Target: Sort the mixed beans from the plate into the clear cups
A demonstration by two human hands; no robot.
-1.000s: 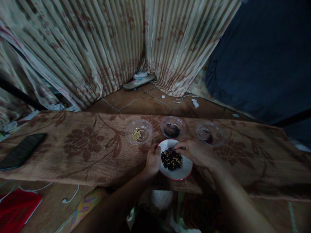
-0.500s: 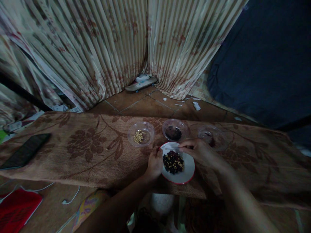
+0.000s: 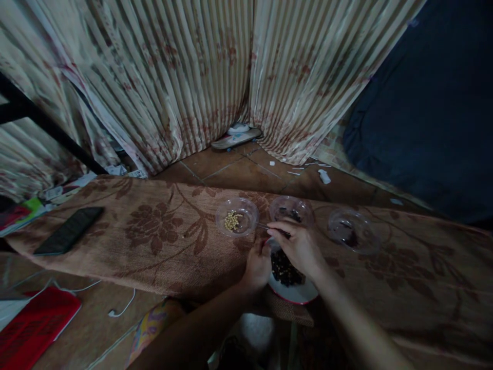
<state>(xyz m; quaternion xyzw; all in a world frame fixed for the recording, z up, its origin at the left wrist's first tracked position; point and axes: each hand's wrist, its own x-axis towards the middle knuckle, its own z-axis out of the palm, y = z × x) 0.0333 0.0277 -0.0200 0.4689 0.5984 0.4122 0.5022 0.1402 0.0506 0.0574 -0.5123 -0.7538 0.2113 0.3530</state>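
My left hand (image 3: pixel 258 265) grips the left rim of a white plate (image 3: pixel 296 295) with a red edge. A mixed heap of dark and pale beans (image 3: pixel 285 268) lies on the plate. My right hand (image 3: pixel 298 245) is closed on thin metal tweezers (image 3: pixel 263 226), whose tips reach left to the edge of a clear bowl (image 3: pixel 250 218) of pale yellow beans (image 3: pixel 232 221). Behind my right hand stands a second clear bowl (image 3: pixel 305 205) with black beans, partly covered. A third clear bowl (image 3: pixel 365 236) on the right has dark reddish beans (image 3: pixel 349 236). Whether the tips hold a bean, I cannot tell.
The narrow table has a brown flowered cloth (image 3: pixel 154 267). A dark phone (image 3: pixel 69 230) lies at its left end. Beyond are striped curtains (image 3: pixel 200 77), a skateboard (image 3: pixel 236 139) and white scraps (image 3: pixel 324 177) on the tiled floor. A cable (image 3: pixel 123 308) and red bag (image 3: pixel 38 329) lie below left.
My right hand with the tweezers has moved left from over the plate to beside the pale-bean bowl. My left hand still holds the plate. The whole view has shifted slightly.
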